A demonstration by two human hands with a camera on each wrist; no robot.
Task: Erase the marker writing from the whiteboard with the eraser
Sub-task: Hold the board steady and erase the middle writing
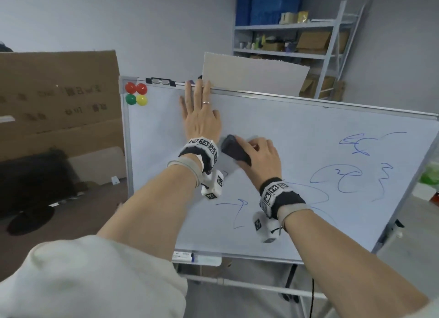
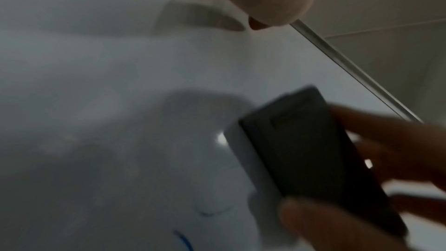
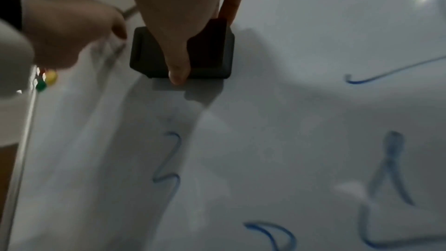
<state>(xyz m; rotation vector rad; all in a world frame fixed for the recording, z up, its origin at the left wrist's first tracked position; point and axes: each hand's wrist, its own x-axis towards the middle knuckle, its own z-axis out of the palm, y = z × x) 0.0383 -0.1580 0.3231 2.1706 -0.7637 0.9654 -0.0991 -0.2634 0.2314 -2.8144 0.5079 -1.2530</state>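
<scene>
A white whiteboard on a stand tilts in front of me, with blue marker writing on its right and lower parts. My right hand grips a black eraser and presses it on the board near the middle left. In the right wrist view the thumb lies across the eraser, above blue strokes. My left hand lies flat on the board with straight fingers reaching its top edge. The left wrist view shows the eraser held by fingers.
Red, green and yellow magnets sit in the board's top left corner. A marker lies in the tray under the board. Cardboard stands to the left; a metal shelf with boxes stands behind.
</scene>
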